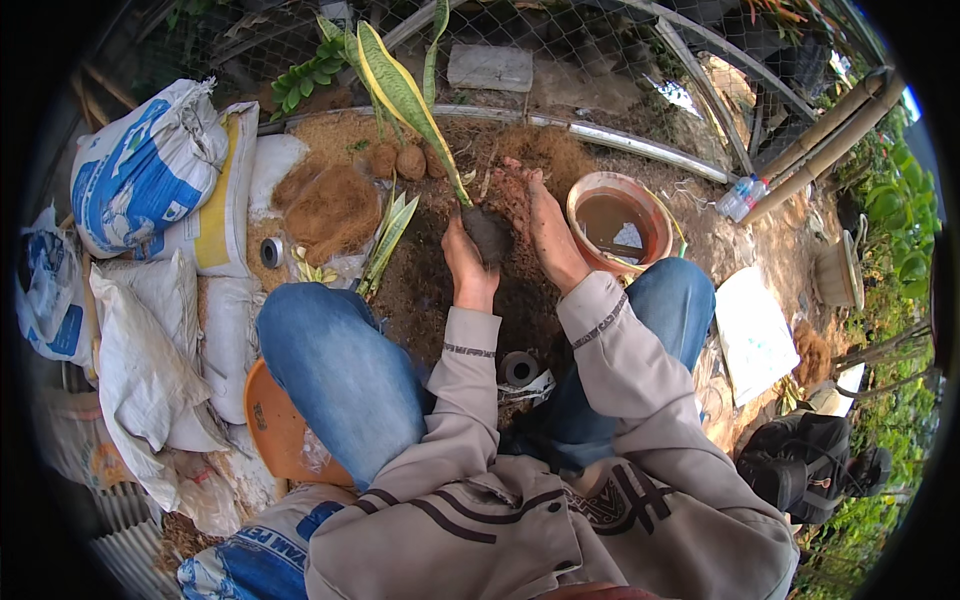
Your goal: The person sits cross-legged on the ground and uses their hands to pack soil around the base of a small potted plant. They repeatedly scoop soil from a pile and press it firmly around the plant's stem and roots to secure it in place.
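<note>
My left hand (469, 259) cups a dark, rounded root ball (489, 234) from its left side and below. A tall snake plant (394, 90) with yellow-edged leaves rises from this ball and leans up to the left. To the right of the ball, my right hand (553, 225) is spread and holds nothing that I can see. Wet reddish-brown dirt coats its fingers. Close to that hand stands a terracotta-coloured tub (581, 217) of murky water. Dark loose soil (420, 300) covers the ground under both hands. Another snake plant (390, 247) lies left of my left hand.
Several brown fibre balls (411, 162) sit beyond a coir fibre heap (334, 214). Rolls lie left (271, 253) and between my legs (519, 368). Stacked sacks (150, 172) and an orange plastic chair (281, 427) flank my left. A chain-link fence (570, 45) runs ahead.
</note>
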A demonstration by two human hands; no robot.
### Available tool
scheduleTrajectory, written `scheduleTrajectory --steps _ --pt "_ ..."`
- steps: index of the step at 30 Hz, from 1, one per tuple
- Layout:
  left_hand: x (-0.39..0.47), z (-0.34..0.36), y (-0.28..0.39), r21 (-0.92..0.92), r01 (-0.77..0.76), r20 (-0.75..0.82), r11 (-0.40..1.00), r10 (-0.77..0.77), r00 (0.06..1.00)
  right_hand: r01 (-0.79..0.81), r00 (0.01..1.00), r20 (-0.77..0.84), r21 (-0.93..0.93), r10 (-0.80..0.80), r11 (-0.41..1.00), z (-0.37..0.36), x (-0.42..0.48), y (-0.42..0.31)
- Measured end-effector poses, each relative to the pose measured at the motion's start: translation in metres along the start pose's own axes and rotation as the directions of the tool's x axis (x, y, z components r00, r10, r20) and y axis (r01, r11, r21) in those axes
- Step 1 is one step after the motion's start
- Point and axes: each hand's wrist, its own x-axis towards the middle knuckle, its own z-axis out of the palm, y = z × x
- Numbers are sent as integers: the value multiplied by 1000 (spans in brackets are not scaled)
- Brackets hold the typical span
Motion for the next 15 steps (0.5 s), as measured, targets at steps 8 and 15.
scheduleTrajectory --steps 8,15 --pt "-12 19 -7 580 -424 174 695 403 898 -140 990 -13 107 142 984 2 -1 16" --pt "-20 27 -6 639 -612 263 466 615 743 -81 992 -78 247 103 966 15 -14 8"
